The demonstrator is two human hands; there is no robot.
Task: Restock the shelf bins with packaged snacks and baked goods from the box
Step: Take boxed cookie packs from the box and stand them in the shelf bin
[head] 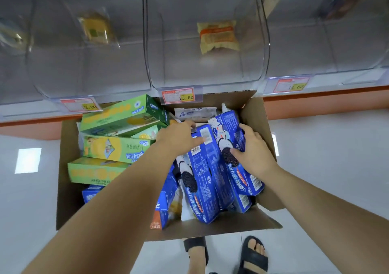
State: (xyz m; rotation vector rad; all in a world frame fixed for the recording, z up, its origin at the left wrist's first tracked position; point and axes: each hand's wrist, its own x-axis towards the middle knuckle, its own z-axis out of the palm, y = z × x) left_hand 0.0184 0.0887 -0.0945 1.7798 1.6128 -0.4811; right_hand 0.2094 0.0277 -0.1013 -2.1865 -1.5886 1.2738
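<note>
The right grip (251,147) clasps a tilted blue cookie box (244,179) right of frame centre, thumb on its front. The left grip (179,139) lies with fingers stretched on a neighbouring blue box (202,168), holding nothing. Both boxes stand in the open cardboard box (259,122) on the floor, with green boxes (115,147) at its left. Clear shelf bins (206,67) span the top of the frame.

We look down on a pale, glossy tiled floor (336,168), its thin joints just visible near the bottom. A bright square of light (28,160) reflects off it at left, and a smaller glint (276,145) shows at right. Along the top runs the shelf (315,103), its base orange, with red-and-yellow price tags (177,96) clipped to its front edge.
</note>
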